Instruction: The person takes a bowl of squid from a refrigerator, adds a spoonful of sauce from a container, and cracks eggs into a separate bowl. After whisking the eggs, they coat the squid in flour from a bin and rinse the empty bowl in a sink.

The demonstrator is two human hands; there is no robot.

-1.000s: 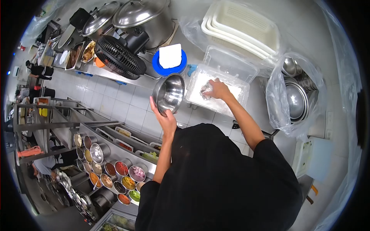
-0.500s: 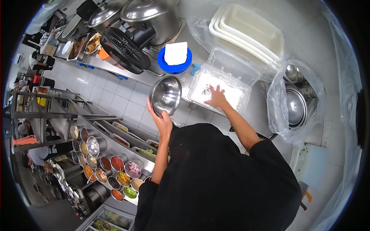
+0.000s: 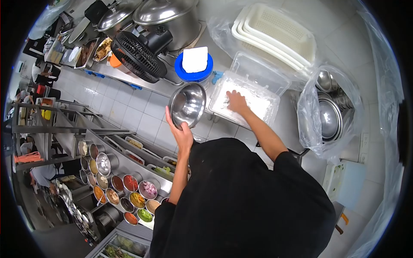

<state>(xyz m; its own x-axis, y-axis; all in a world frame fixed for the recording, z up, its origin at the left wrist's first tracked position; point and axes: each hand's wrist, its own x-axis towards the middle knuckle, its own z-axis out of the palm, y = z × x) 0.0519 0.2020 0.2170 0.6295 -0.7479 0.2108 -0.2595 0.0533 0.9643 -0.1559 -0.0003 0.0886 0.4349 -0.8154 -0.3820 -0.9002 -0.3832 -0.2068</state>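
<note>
A steel mixing bowl (image 3: 189, 105) is held tilted in my left hand (image 3: 182, 134), with the thumb at its rim and the fingers behind it. My right hand (image 3: 237, 102) is over a clear plastic container (image 3: 269, 112) of white powder, its fingers spread and touching the powder. Just left of the container stands a tub with a blue rim (image 3: 193, 76), a white block (image 3: 195, 60) on top. A small blue item (image 3: 217, 77) lies between the tub and the container.
White perforated baskets (image 3: 279, 34) are stacked behind the container. A plastic bag (image 3: 307, 124) with steel bowls (image 3: 328, 118) stands right. A black fan (image 3: 138, 56) and a large pot (image 3: 167, 21) are at upper left. Several ingredient tins (image 3: 148, 189) fill the lower left counter.
My right hand has shifted slightly left and up across the powder. My left hand and the bowl have moved a little, and the bowl is turned slightly.
</note>
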